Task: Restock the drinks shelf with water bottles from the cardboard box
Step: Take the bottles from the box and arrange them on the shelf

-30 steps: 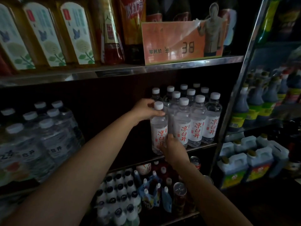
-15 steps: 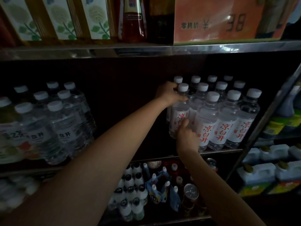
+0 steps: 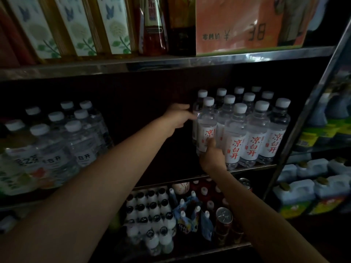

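Observation:
A clear water bottle [image 3: 206,126] with a white cap and a white label in red characters stands at the left end of a group of like bottles [image 3: 252,133] on the middle shelf [image 3: 247,168]. My left hand [image 3: 177,117] touches its upper left side with its fingers toward the bottle. My right hand [image 3: 211,157] holds it low at the front, the thumb lying up across the label. The cardboard box is out of view.
Bigger water bottles [image 3: 57,141] fill the shelf's left part, with a dark gap between the groups. Boxed bottles and an orange price sign [image 3: 245,23] stand on the shelf above. Small bottles and cans [image 3: 224,219] sit below. A metal upright [image 3: 303,118] borders jugs [image 3: 307,194] at the right.
The bottle went from the shelf's front edge back into the group's left end. My left hand slid from its cap down to its shoulder. The view shifted, so the shelves appear further right.

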The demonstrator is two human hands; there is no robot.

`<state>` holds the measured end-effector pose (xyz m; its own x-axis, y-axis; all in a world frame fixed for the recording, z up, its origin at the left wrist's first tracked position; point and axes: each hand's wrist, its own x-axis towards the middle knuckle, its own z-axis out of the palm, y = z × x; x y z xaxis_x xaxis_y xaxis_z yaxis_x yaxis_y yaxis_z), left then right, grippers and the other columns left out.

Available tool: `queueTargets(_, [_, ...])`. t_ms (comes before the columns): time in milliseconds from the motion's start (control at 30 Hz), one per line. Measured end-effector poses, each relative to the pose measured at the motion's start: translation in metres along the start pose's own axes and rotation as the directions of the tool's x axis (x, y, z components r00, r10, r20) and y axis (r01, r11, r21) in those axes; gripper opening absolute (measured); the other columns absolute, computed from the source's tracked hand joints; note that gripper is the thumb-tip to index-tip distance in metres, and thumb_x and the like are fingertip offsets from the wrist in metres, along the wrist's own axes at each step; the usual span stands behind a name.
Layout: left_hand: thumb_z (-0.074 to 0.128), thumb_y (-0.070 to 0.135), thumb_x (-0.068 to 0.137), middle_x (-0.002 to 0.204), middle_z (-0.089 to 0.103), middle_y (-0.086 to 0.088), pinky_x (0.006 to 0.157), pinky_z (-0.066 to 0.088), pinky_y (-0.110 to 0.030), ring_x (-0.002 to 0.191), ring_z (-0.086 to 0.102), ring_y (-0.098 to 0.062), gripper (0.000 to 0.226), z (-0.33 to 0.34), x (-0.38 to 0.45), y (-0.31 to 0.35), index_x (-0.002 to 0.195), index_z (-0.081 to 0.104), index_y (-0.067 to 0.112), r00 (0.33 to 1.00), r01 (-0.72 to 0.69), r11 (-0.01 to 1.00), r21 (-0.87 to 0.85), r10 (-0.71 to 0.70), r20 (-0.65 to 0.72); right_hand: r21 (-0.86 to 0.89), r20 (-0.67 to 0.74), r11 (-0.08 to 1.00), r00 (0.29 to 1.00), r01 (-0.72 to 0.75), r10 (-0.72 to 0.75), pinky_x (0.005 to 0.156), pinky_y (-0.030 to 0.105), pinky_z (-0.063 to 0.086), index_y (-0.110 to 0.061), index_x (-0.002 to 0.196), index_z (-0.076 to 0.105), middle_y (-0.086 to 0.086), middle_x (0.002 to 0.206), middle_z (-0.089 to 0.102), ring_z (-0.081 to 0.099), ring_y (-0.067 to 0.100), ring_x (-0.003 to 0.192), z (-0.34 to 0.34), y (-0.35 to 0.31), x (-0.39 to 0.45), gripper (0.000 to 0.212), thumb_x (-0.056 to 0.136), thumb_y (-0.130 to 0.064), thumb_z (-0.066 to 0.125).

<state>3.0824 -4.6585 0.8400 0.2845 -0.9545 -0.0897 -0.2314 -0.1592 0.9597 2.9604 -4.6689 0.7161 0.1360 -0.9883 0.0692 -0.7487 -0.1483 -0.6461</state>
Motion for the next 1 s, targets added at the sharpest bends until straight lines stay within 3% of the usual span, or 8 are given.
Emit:
queueTargets(167, [0.071,0.016,0.083,0.126,0.055,-0.008,0.078,0.046,-0.024,0.112,0.054,-0.019,0.057,-0.031,-0.042,-0.035,0.135,0.048,0.014,0.999,0.045,0.987,0.155,-0.044,-0.011,0.051,0.128,0.999,0.992,-0.001,-0.006,0.092,0.031,0.046,-0.009,0.133,0.047,0.013,0.126,0.059,0.056,0.029,0.116,-0.016,-0.005,-0.025,0.054,0.085,-0.024,0.068])
queueTargets(400, [0.074,0.021,0.081,0.129,0.056,-0.007,0.103,0.042,-0.032,0.117,0.055,-0.019,0.071,-0.063,-0.126,-0.066,0.142,0.038,0.009,0.997,0.037,0.957,0.289,-0.055,0.053,0.073,0.100,0.988,0.985,0.136,-0.143,0.081,0.024,0.044,-0.011,0.116,0.065,0.006,0.113,0.068,0.062,0.022,0.107,-0.045,-0.013,-0.108,0.035,0.087,-0.031,0.067])
queueTargets(567, [0.075,0.024,0.079,0.134,0.053,-0.010,0.100,0.044,-0.030,0.120,0.054,-0.021,0.073,-0.062,-0.191,-0.083,0.141,0.040,0.009,0.995,0.011,0.941,0.339,-0.044,0.091,0.057,0.018,0.987,0.988,0.153,-0.154,0.079,0.025,0.045,-0.011,0.111,0.065,0.006,0.111,0.067,0.061,0.023,0.106,-0.059,-0.009,-0.179,0.033,0.084,-0.031,0.070])
queueTargets(700, [0.073,0.021,0.082,0.131,0.055,-0.009,0.083,0.046,-0.024,0.112,0.056,-0.019,0.065,-0.048,-0.247,-0.099,0.137,0.044,0.005,0.990,0.007,0.939,0.344,-0.056,0.132,0.028,0.001,0.995,0.995,0.098,-0.098,0.089,0.029,0.047,-0.013,0.127,0.058,0.009,0.125,0.058,0.058,0.023,0.111,-0.065,0.005,-0.232,0.056,0.080,-0.039,0.072])
queueTargets(767, [0.074,0.021,0.081,0.125,0.058,-0.009,0.093,0.047,-0.030,0.114,0.056,-0.021,0.066,-0.037,-0.272,-0.110,0.137,0.044,0.004,0.986,0.021,0.941,0.337,-0.074,0.146,0.017,0.007,0.998,0.999,0.053,-0.054,0.089,0.028,0.046,-0.011,0.128,0.057,0.009,0.125,0.059,0.057,0.023,0.111,-0.068,0.017,-0.261,0.062,0.079,-0.044,0.072])
queueTargets(833, [0.076,0.025,0.080,0.120,0.058,-0.005,0.100,0.044,-0.034,0.117,0.055,-0.021,0.070,-0.024,-0.295,-0.122,0.138,0.044,0.005,0.983,0.034,0.943,0.330,-0.092,0.162,0.024,0.014,0.999,1.000,0.026,-0.026,0.088,0.028,0.045,-0.011,0.123,0.061,0.007,0.121,0.061,0.056,0.024,0.112,-0.072,0.031,-0.291,0.056,0.079,-0.044,0.071])
queueTargets(933, [0.074,0.024,0.082,0.125,0.056,-0.002,0.092,0.044,-0.030,0.115,0.054,-0.018,0.064,0.000,-0.325,-0.136,0.137,0.046,0.007,0.972,0.029,0.951,0.308,-0.099,0.213,0.044,0.016,0.999,1.000,0.016,-0.017,0.074,0.024,0.042,-0.012,0.105,0.063,0.006,0.105,0.064,0.061,0.025,0.104,-0.082,0.054,-0.334,0.037,0.081,-0.039,0.071])
queueTargets(1000, [0.072,0.020,0.084,0.127,0.056,-0.006,0.087,0.043,-0.028,0.115,0.054,-0.020,0.060,0.017,-0.343,-0.143,0.136,0.046,0.005,0.960,0.036,0.952,0.302,-0.116,0.253,0.033,0.028,0.999,0.999,0.021,-0.022,0.073,0.026,0.043,-0.015,0.110,0.065,0.007,0.107,0.067,0.062,0.025,0.103,-0.089,0.071,-0.360,0.032,0.084,-0.035,0.069])
